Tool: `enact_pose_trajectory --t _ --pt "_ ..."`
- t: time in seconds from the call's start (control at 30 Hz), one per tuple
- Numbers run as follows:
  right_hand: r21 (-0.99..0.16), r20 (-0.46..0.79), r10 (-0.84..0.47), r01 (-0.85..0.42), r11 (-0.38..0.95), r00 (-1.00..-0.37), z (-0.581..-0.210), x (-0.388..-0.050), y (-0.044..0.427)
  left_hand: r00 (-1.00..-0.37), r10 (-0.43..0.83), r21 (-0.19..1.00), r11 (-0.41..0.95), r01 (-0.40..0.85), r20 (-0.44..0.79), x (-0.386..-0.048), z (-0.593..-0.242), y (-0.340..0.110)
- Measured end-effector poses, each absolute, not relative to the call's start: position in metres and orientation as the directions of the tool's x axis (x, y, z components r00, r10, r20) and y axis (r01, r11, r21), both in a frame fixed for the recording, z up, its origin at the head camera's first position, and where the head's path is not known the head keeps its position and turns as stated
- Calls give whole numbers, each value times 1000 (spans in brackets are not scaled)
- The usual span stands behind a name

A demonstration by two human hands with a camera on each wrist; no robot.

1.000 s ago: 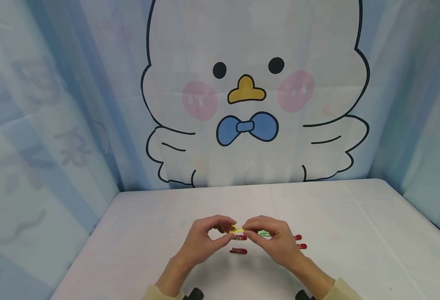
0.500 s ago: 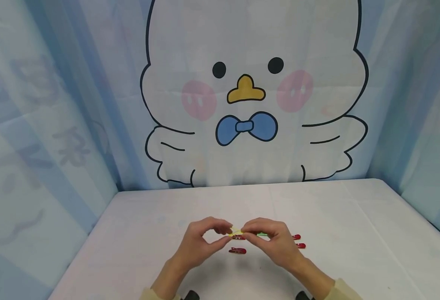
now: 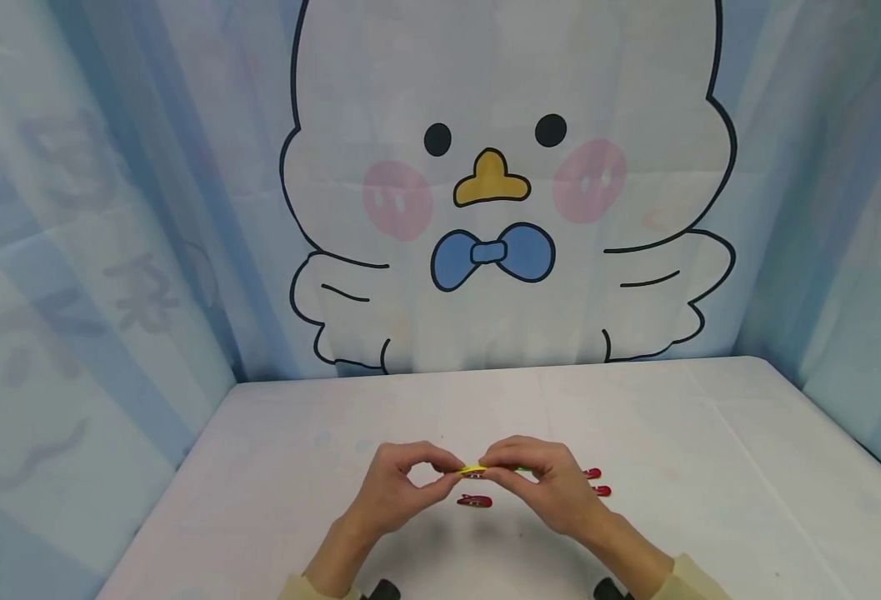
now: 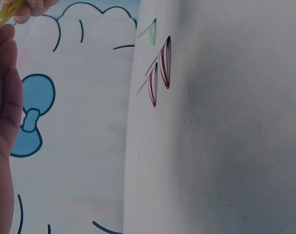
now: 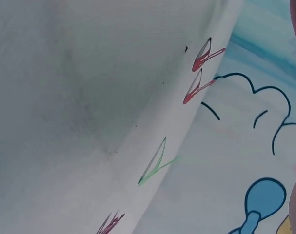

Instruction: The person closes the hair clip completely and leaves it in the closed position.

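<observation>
Down a touch since a second ago with the yellow clip, and tighter at its left end, closing thumb towards forefinger. Pinching that left end now with the left hand, pinching the right end with the right hand, narrow at the tips on both sides. Holding the yellow clip up above the white table, edge-on to the head camera and looking almost flat.

Looks like pressing the yellow clip's two arms together, by judgement. Can't tell whether snapped shut yet, with so thin a profile and with fingertips over both ends. Calls next, most likely, for an even squeeze from both sides, clear of the gap between the arms, then a check before easing off.

Outward now. Just below the yellow clip in the head view, spot a half-hidden red clip; straight towards the person from there, another, the front red clip. Right of the yellow clip, mostly behind the right hand, catch a green clip, showing splayed arms in the right wrist view. Farther right of the yellow clip, find the upper red clip and the lower red clip, close together. Well beyond the yellow clip, reach the bird-printed cloth.
</observation>
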State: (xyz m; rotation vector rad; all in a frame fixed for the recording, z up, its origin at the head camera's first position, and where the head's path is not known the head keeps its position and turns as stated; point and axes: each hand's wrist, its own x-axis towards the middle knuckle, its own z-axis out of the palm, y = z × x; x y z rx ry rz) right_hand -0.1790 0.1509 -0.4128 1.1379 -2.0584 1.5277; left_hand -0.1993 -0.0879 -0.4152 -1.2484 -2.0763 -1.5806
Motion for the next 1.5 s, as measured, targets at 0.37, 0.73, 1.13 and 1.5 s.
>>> enact_pose_trajectory --t 0.37,0.73,1.13,1.5 --pt "-620 695 -415 -781 68 -587 -416 -178 153 -628 477 695 47 717 615 -197 -415 -85" --pt "-611 709 -422 -791 33 -565 -417 -178 154 -655 493 728 61 683 573 -195 -415 -84" --pt "-651 685 -429 -759 2 -589 -417 -177 153 -655 508 738 55 673 559 -195 -414 -86" --pt "-706 643 -446 -708 -29 -623 -419 -176 155 -636 520 719 58 693 570 -196 -413 -88"
